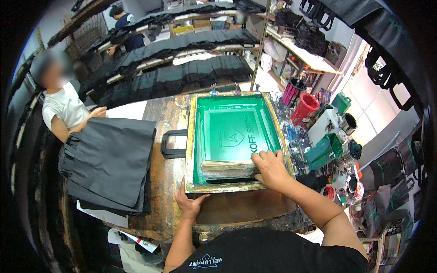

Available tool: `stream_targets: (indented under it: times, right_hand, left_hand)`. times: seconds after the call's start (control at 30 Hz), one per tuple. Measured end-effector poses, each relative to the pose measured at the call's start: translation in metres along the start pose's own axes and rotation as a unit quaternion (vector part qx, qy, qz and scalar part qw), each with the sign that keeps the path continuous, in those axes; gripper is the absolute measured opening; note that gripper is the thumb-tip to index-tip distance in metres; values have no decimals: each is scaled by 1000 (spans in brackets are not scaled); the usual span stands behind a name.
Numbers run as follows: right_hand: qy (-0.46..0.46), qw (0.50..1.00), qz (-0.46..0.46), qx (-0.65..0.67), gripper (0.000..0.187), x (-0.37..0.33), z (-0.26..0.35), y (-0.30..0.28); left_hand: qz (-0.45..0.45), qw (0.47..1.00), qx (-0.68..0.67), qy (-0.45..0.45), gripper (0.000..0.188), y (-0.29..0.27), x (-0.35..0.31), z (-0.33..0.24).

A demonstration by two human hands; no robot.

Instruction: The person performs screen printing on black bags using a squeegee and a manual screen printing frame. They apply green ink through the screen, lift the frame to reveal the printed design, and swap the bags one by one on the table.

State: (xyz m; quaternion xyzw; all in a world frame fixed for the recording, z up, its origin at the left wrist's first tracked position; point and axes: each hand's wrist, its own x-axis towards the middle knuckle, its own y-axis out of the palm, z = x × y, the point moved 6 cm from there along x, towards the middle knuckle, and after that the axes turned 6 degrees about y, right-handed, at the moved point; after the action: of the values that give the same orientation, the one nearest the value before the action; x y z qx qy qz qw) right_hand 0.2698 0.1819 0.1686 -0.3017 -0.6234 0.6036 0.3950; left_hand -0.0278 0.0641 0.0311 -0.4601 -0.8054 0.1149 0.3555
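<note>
The right hand (271,169) clamps the stiff wooden squeegee (227,169) along its top while the left hand (189,202), fingers spread, steadies the rigid green screen frame (191,136)

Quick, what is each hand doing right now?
Left hand: open, pressing the frame at its near corner.
Right hand: closed on the squeegee.
</note>
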Motion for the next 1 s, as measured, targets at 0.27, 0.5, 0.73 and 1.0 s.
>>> stream_targets:
  times: [0.27,0.5,0.73,1.0]
  right_hand:
    - [-3,998,-62,-10,64,51,-17,15]
    - [16,996,-80,-41,64,171,-68,47]
    - [0,998,-63,-32,75,298,-118,77]
    - [17,997,73,12,75,345,-141,78]
  left_hand:
    - [-9,1000,-14,-1,116,-2,-3,0]
    - [4,1000,-23,-6,120,0,1,3]
    - [25,999,4,-26,125,-4,7,-10]
    - [22,991,132,-2,111,-9,6,-6]
